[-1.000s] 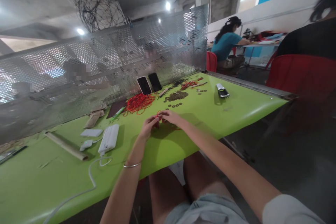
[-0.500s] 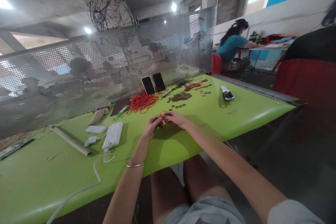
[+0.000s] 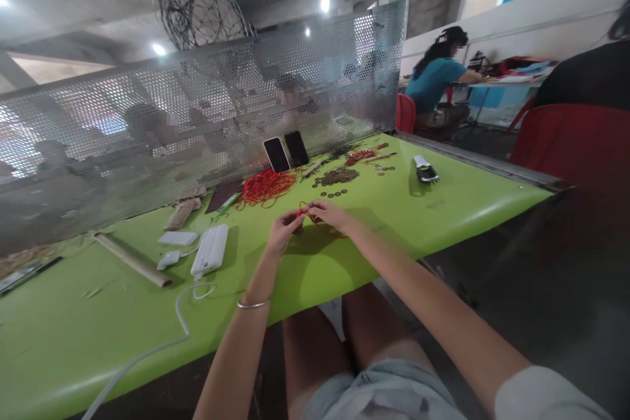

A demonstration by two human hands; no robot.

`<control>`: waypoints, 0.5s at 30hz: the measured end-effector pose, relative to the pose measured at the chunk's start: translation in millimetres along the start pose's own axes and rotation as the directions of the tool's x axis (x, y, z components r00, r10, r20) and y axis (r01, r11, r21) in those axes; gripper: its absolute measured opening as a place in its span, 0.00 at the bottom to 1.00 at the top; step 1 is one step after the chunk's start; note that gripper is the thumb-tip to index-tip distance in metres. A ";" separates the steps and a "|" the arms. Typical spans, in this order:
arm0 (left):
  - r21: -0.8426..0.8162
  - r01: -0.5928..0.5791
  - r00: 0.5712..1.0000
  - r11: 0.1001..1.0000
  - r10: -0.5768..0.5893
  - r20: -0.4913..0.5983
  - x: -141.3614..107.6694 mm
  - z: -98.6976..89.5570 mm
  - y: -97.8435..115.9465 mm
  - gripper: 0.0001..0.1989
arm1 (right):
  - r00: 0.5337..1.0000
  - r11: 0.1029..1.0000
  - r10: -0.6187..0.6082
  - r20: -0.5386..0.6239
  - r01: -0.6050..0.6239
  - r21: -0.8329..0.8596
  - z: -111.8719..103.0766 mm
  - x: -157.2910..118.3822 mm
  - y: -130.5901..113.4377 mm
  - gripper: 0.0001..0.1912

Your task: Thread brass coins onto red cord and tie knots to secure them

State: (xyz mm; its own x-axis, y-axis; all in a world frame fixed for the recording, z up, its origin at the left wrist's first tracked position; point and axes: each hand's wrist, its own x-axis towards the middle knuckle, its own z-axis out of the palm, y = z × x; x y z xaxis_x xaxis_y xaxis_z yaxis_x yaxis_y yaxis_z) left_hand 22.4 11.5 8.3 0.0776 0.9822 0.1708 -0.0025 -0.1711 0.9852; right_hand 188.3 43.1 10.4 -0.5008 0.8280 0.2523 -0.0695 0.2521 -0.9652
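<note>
Both hands meet above the green table [image 3: 344, 262] near its front edge. My left hand [image 3: 286, 228] is closed, its fingertips pinching a thin red cord [image 3: 301, 209]. Close beside it, my right hand [image 3: 325, 211] pinches the same cord, which makes a small loop between the hands. Part of the cord hangs under the right hand. Beyond the hands lie a pile of dark round coins [image 3: 339, 175], a short row of loose coins [image 3: 337, 194] and a tangled heap of red cord [image 3: 266, 188].
Two phones [image 3: 276, 155] lean near the perforated screen [image 3: 221, 118]. At left are a white power bank [image 3: 210, 249] with a cable, a charger [image 3: 168, 260] and a tube [image 3: 132, 259]. A metal device [image 3: 425, 170] stands right. Another person [image 3: 436, 79] sits beyond.
My hands have lifted slightly, and the red loop between them stands more upright. The whole view has shifted a little.
</note>
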 end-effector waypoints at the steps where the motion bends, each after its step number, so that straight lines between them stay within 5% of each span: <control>1: 0.006 0.000 1.000 1.000 0.000 -0.003 -0.1 0.3 0.0 0.19 | 1.000 1.000 -0.004 -0.007 0.004 -0.012 -0.8 0.4 0.1 0.08; 15: 0.046 -0.010 0.999 0.999 0.012 -0.039 -3.4 4.9 6.4 0.19 | 0.997 0.985 -0.050 -0.064 0.039 -0.169 -2.9 2.0 3.6 0.10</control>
State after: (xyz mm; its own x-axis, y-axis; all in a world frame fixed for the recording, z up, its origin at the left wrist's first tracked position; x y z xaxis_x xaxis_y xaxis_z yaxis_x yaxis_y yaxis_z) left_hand 27.1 6.6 14.0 0.0383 0.9824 0.1830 0.0427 -0.1846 0.9819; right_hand 189.5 47.1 7.6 -0.4406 0.8445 0.3045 0.0582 0.3654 -0.9290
